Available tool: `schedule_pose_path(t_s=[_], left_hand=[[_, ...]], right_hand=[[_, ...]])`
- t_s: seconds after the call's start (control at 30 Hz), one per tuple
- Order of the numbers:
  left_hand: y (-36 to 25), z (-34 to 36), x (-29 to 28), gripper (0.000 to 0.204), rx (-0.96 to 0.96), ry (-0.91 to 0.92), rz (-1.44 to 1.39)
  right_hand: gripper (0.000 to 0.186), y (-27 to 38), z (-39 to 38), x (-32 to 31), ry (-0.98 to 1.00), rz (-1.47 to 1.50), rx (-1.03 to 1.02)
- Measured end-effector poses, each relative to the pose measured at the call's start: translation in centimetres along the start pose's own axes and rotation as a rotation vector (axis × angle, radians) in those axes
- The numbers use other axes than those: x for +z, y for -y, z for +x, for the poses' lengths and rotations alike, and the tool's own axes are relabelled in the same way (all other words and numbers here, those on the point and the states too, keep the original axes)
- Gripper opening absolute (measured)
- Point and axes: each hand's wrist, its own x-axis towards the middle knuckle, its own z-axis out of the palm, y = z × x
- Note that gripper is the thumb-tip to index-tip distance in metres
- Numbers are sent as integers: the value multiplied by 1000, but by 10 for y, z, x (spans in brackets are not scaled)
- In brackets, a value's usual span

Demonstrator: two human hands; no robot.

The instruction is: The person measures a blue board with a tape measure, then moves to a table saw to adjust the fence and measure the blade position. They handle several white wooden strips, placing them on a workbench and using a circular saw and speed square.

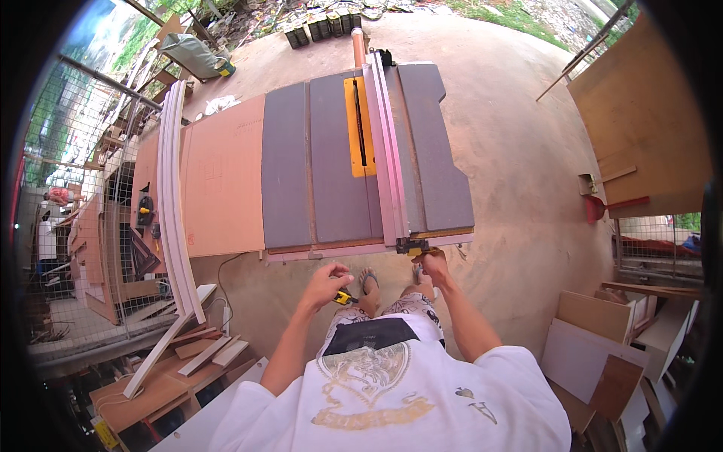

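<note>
I stand at the near edge of a grey table saw with a yellow blade insert. A long pale rip fence runs front to back across the top. My right hand grips the fence's black-and-yellow lock handle at the front rail. My left hand hangs below the table's front edge, closed around a small yellow-and-black object, probably a tape measure.
A brown board extends the table to the left, with long white strips along its edge. Wood offcuts lie at lower left, stacked panels at lower right. A large plywood sheet leans at right, beside a red dustpan.
</note>
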Motion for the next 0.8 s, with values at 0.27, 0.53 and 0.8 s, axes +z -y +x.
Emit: schedule_pose_path(t_s=[0.27,0.53,0.8], left_hand=[[-88,50,39,68,59,100,137],[-147,63,79,83,-151,116,-27],[-140,80,89,94,-220,141,-72]], right_hand=[[13,-49,51,-40,833,838,326],[41,-24,-8,13,-313,-499,-208],[36,-30,9,26,-512,-480,-260]])
